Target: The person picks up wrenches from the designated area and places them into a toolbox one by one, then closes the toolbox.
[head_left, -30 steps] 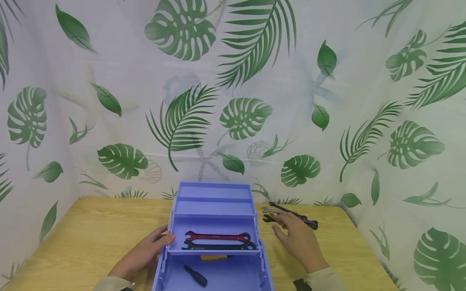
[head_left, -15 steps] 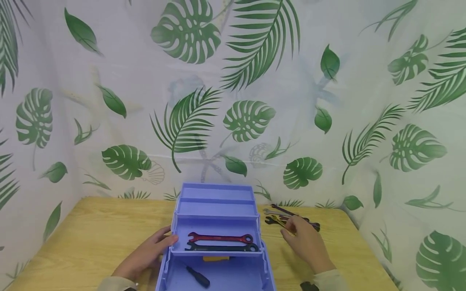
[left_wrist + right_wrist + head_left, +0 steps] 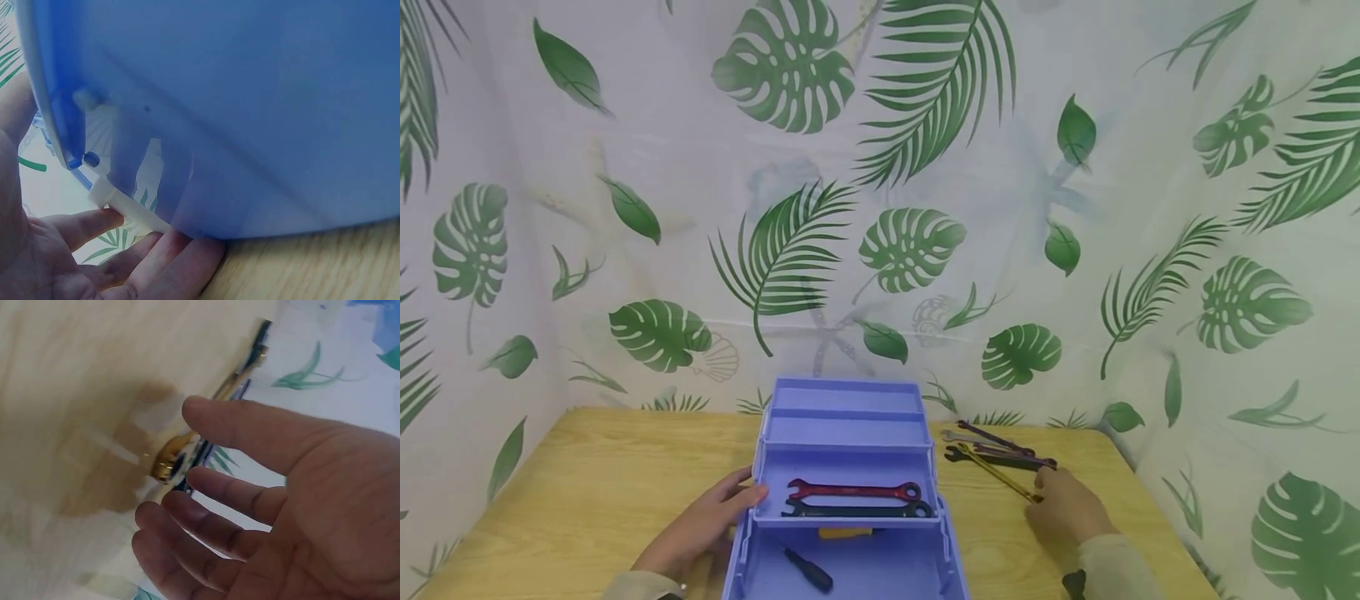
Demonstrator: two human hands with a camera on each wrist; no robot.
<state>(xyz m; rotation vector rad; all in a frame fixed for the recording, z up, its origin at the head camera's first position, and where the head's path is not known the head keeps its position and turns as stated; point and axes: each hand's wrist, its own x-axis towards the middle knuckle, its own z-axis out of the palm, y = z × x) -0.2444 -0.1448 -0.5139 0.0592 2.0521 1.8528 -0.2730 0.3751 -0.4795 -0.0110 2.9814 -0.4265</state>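
Note:
A blue toolbox (image 3: 842,562) stands mid-table with its tiers raised. Its raised tray (image 3: 842,467) bears a red wrench (image 3: 853,491) and a dark wrench (image 3: 857,508). My left hand (image 3: 703,517) rests against the toolbox's left side, thumb at the tray edge. In the left wrist view, its spread fingers touch the blue wall near the tabletop. My right hand (image 3: 1071,504) is beside the ring end of a gold wrench (image 3: 1000,473). The right wrist view shows loosely bent fingers and a thumb held apart, near the gold ring (image 3: 167,461).
Several other wrenches lie in a loose pile at the back right, among them a black wrench (image 3: 992,456). A dark-handled screwdriver (image 3: 808,571) and a yellow object (image 3: 844,533) lie in the toolbox's lower part. A leaf-print cloth (image 3: 880,167) hangs behind the wooden table (image 3: 640,475).
My right hand has moved right and nearer from over the wrench pile, to the gold wrench's ring end. The gold wrench has come into full view, lying aslant. My left hand stays at the toolbox.

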